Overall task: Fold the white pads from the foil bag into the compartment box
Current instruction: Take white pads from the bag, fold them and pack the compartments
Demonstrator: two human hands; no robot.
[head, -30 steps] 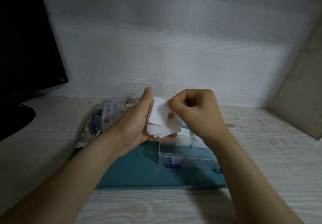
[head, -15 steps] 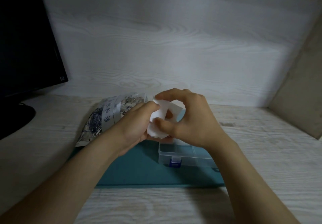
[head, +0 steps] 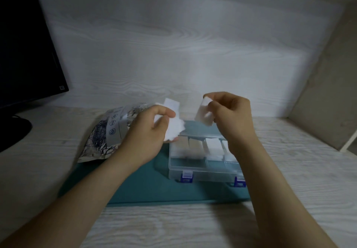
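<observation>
Both hands hold white pads (head: 174,126) above the compartment box (head: 201,168).

Pale wood-grain desk (head: 289,170), running back to a matching wall panel. Teal mat (head: 146,186) flat on it, mid-desk, long edge toward the viewer. Foil bag (head: 104,135) lying at the mat's far-left corner, near edge overlapping the mat. Dark monitor base (head: 11,130) well left of the mat, at the frame edge.

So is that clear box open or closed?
Open: the compartment box has its lid raised behind it, and white pads lie uncovered in its compartments.
</observation>
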